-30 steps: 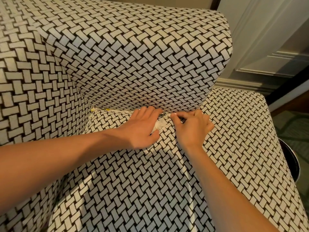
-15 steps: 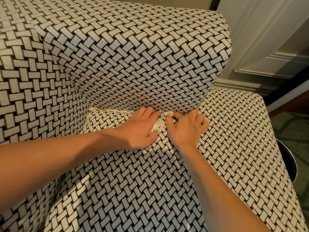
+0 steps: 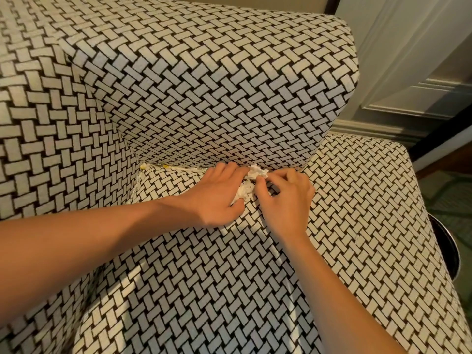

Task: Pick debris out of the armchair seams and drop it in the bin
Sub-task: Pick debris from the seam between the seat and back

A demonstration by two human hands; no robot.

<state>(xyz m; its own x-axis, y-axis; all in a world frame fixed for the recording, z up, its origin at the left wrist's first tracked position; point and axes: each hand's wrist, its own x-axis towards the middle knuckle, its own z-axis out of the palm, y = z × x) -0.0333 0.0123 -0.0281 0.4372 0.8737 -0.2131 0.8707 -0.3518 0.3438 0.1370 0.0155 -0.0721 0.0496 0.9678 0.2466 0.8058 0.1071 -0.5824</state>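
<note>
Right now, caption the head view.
Left hand and right hand pinch crumpled paper at the seam of the armchair.

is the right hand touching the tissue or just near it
Touching. The head view shows the right hand pinching the tissue, thumb and forefinger closed on its white edge with no gap.

The person's left hand (image 3: 217, 198) and right hand (image 3: 286, 203) are bare, and both forearms (image 3: 89, 241) are uncovered as far as they show.
</note>
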